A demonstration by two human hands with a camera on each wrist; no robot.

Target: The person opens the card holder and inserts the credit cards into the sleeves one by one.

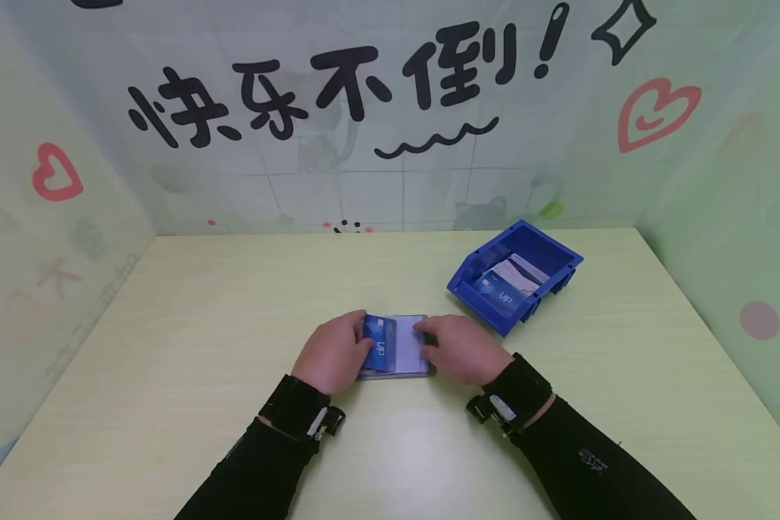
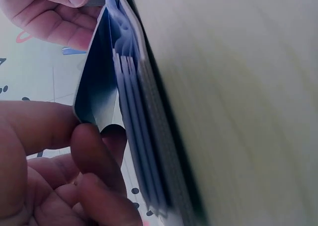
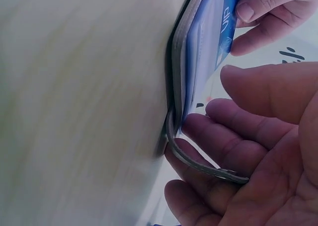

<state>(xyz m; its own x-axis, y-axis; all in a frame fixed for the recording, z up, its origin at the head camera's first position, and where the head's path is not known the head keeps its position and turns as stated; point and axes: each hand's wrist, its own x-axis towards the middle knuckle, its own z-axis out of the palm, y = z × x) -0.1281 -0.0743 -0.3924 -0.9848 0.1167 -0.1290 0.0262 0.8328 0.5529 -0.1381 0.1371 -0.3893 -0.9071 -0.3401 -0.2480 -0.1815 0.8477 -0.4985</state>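
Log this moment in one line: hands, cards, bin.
left hand: pinches blue VIP card | right hand: at card holder's right edge | card holder: on table | blue bin: cards inside

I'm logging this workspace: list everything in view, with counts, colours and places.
Table: 1, pale yellow, below everything
Printed walls: 3, pale, around the table
Bin: 1, blue, right rear
Binned cards: several, blue and pale, inside
Card holder: 1, grey with clear sleeves, mid-table
Strap: 1, grey, holder's right end
Held VIP card: 1, blue, over holder's left half
Left hand: 1, bare, pinching that card
Right hand: 1, bare, holder's right edge
Camera wristbands: 2, black, one per wrist
Sleeves: 2, black, both forearms
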